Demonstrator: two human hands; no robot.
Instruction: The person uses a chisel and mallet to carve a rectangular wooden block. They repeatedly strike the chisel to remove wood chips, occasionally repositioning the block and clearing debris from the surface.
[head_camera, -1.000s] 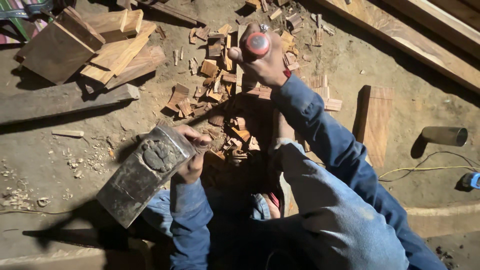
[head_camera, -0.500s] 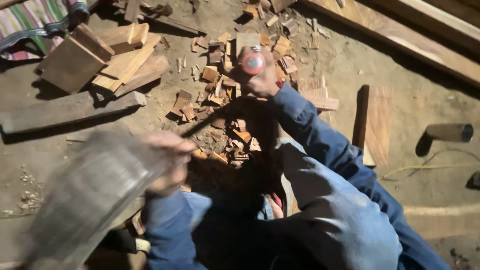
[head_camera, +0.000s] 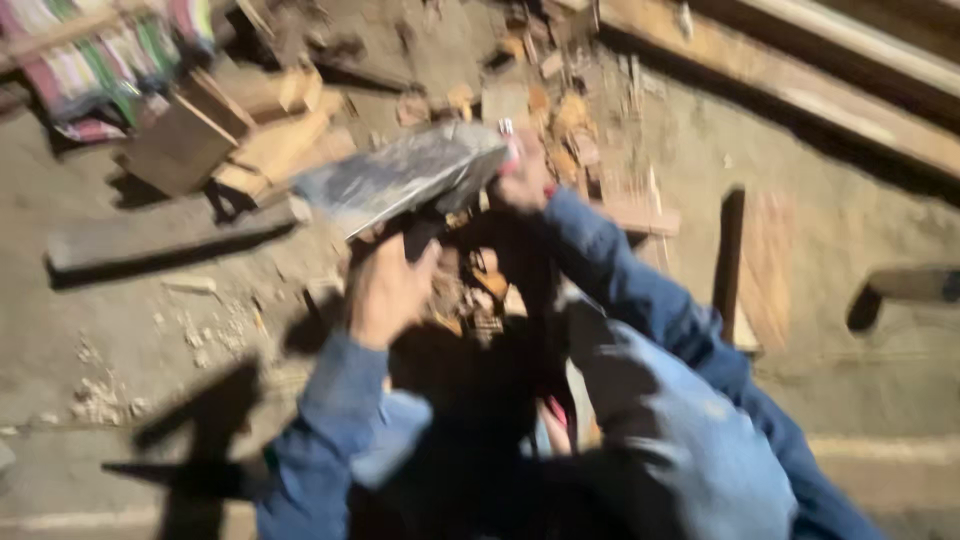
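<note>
My left hand is closed around the handle of a broad grey mallet, whose head is level with my right hand. That hand is gripped around a red-topped chisel, though blur hides the fingers. Both meet above a heap of wood chips on the dirt floor. Pale wood blocks lie to the left, and a plank to the right.

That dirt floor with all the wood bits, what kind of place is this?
Probably a rough woodworking spot. Wood offcuts and chips litter the dirt floor, planks lie along the edge, and the left hand holds a mallet.
</note>
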